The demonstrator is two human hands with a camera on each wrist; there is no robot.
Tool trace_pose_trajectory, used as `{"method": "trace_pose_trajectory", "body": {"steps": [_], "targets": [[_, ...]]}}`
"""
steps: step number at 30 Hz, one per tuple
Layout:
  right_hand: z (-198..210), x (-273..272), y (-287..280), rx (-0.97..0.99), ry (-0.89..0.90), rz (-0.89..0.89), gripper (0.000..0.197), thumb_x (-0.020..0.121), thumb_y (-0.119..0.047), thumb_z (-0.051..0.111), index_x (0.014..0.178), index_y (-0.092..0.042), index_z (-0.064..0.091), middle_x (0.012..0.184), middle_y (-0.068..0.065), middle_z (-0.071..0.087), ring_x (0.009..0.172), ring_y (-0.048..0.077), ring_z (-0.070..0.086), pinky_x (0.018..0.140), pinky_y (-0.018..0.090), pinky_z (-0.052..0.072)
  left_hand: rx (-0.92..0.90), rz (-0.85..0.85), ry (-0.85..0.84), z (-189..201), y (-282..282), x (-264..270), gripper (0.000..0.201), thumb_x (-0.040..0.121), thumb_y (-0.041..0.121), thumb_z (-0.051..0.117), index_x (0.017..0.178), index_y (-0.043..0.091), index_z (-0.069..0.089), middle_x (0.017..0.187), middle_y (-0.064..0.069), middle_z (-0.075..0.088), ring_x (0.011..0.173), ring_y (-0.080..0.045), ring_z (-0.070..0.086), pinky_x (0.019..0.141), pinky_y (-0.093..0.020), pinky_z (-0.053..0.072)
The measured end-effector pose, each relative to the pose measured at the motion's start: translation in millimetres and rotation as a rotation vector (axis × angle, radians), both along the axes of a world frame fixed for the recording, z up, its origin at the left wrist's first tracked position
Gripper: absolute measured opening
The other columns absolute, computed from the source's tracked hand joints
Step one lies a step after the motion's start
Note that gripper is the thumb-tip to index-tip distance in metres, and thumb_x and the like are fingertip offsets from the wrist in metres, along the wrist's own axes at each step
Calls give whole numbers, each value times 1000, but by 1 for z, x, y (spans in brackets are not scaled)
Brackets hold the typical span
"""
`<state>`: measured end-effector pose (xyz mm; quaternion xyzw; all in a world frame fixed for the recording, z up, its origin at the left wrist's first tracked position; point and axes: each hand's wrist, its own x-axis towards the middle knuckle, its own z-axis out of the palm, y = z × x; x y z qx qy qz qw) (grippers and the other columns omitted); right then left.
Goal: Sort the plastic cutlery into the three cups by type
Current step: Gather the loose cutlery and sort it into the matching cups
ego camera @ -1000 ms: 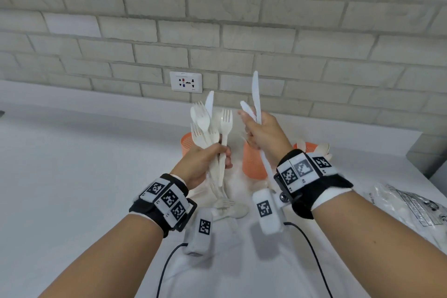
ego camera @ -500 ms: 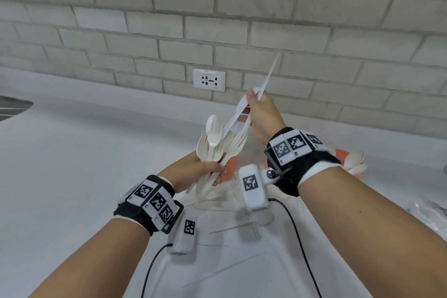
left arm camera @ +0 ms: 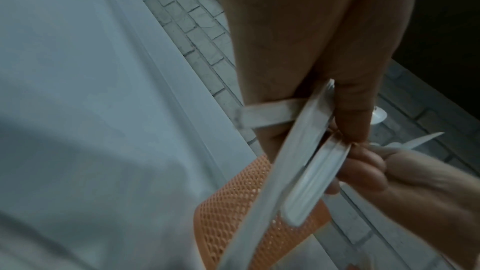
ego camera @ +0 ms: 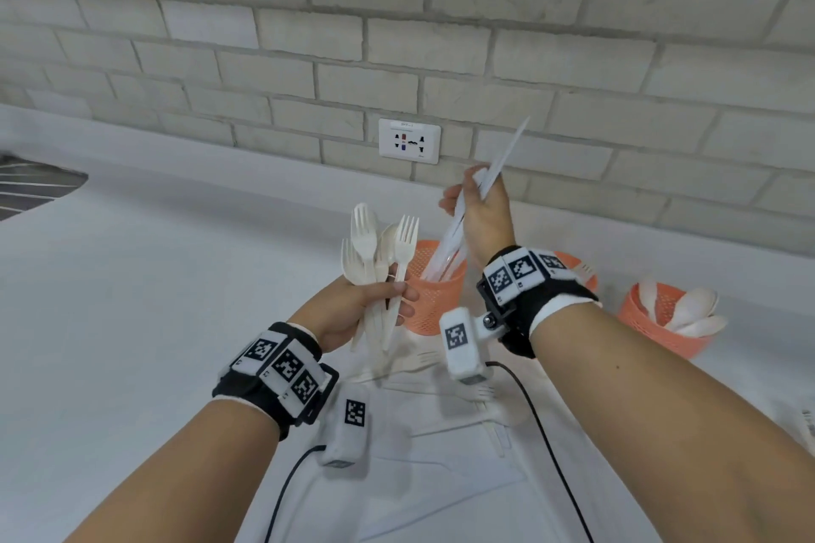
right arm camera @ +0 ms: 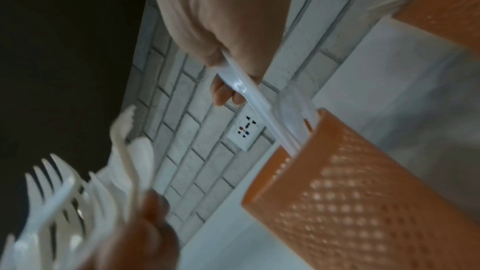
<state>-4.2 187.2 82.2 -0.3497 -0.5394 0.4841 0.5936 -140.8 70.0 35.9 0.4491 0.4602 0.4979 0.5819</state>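
My left hand [ego camera: 353,309] grips a bunch of white plastic forks [ego camera: 383,260] upright, just left of the middle orange mesh cup [ego camera: 434,300]. Seen from the left wrist, the fork handles [left arm camera: 293,163] cross under my fingers above that cup [left arm camera: 233,213]. Above the same cup my right hand [ego camera: 480,207] holds white plastic knives [ego camera: 494,176] tilted, their lower ends inside the cup [right arm camera: 363,202]. A second orange cup [ego camera: 661,322] at the right holds white spoons [ego camera: 692,309]. A third orange cup [ego camera: 573,265] is mostly hidden behind my right wrist.
Loose white cutlery [ego camera: 441,370] lies on the white counter [ego camera: 132,300] below my hands. A brick wall with a power socket [ego camera: 409,140] runs along the back. A metal sink [ego camera: 31,190] edge shows at the far left.
My right hand has carried the knives from upright beside the forks down and right, tilting them into the middle cup. The left hand keeps its forks and has lowered slightly.
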Motion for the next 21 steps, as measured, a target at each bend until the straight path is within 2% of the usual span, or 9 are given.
{"method": "trace_pose_trajectory", "body": {"steps": [2, 5, 9, 11, 13, 15, 18, 20, 21], "targets": [[-12, -1, 1, -30, -104, 31, 10, 99, -6, 34, 103, -9, 43, 76, 6, 56, 67, 15, 59, 72, 22, 51, 14, -15, -27, 3, 2, 3, 11, 93, 3, 48, 95, 6, 58, 78, -3, 69, 65, -13, 65, 67, -25, 56], [-21, 2, -1, -49, -289, 51, 15, 97, -8, 43, 111, -9, 46, 93, 12, 60, 81, 17, 59, 86, 32, 49, 15, -28, -52, 6, 4, 7, 10, 93, 5, 48, 97, 7, 56, 80, -4, 68, 66, -14, 65, 67, -26, 55], [-14, 8, -6, 134, -510, -79, 45, 91, -13, 56, 133, -8, 41, 127, 11, 47, 114, 15, 46, 93, 17, 34, 14, -15, -86, 9, 7, 13, 10, 94, 4, 47, 94, 4, 57, 76, -3, 69, 63, -12, 65, 65, -25, 55], [-7, 10, -17, 315, -490, -215, 42, 88, -10, 58, 128, -5, 46, 121, 12, 47, 107, 13, 45, 88, 12, 33, 24, -9, -100, 11, 8, 16, 10, 94, 4, 46, 93, 3, 57, 72, -1, 69, 62, -12, 65, 64, -23, 56], [-3, 10, -33, 400, -463, -234, 30, 87, -12, 61, 115, -4, 54, 104, 9, 50, 91, 12, 47, 77, 12, 38, 32, -1, -130, 11, 8, 19, 10, 94, 4, 47, 93, 2, 57, 73, -2, 69, 64, -13, 65, 66, -24, 56], [-6, 8, -50, 358, -494, -102, 19, 86, -16, 63, 99, -3, 60, 90, 9, 56, 79, 13, 49, 68, 17, 40, 48, 13, -164, 12, 8, 22, 12, 93, 3, 47, 101, 0, 56, 76, -5, 70, 66, -15, 66, 68, -26, 57], [-16, 7, -65, 275, -643, 53, 16, 87, -15, 60, 89, 1, 59, 81, 12, 59, 74, 18, 53, 68, 28, 45, 93, 12, -185, 14, 5, 28, 21, 93, 1, 46, 110, 5, 59, 85, -5, 71, 74, -17, 69, 77, -35, 57], [-12, 8, -68, 207, -564, 48, 13, 93, -13, 50, 95, -1, 54, 79, 5, 57, 75, 19, 56, 71, 34, 50, 102, 0, -168, 14, 4, 31, 16, 93, 2, 47, 98, 8, 61, 79, -3, 72, 74, -16, 69, 77, -36, 57], [-8, 10, -68, 185, -494, 17, 12, 95, -13, 45, 99, -2, 50, 78, 2, 57, 74, 17, 57, 72, 33, 50, 95, 9, -158, 14, 3, 31, 15, 93, 3, 47, 88, 8, 60, 75, -2, 71, 72, -15, 69, 74, -35, 57]]}}
